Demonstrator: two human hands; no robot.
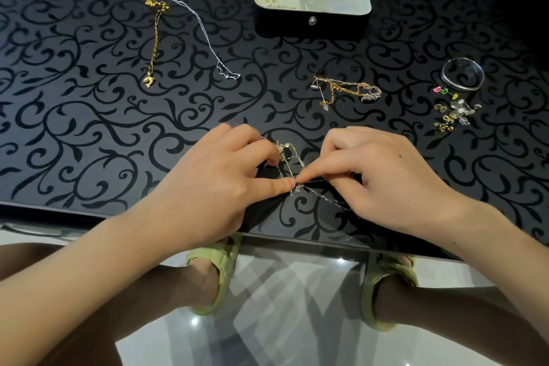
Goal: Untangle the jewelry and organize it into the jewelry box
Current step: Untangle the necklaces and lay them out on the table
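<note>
A knot of thin silver and gold chains lies near the table's front edge between my hands. My left hand pinches the chains with thumb and fingertips. My right hand pinches the same knot from the right, and a silver strand trails under it. The open black jewelry box with a pale lining stands at the back centre and holds rings, studs and hoop earrings. A gold chain with a pendant and a thin silver chain lie at the back left.
A second tangle of gold and silver chains lies right of centre. At the far right sit a silver bangle, coloured heart studs and several small earrings. The black patterned table ends just below my wrists.
</note>
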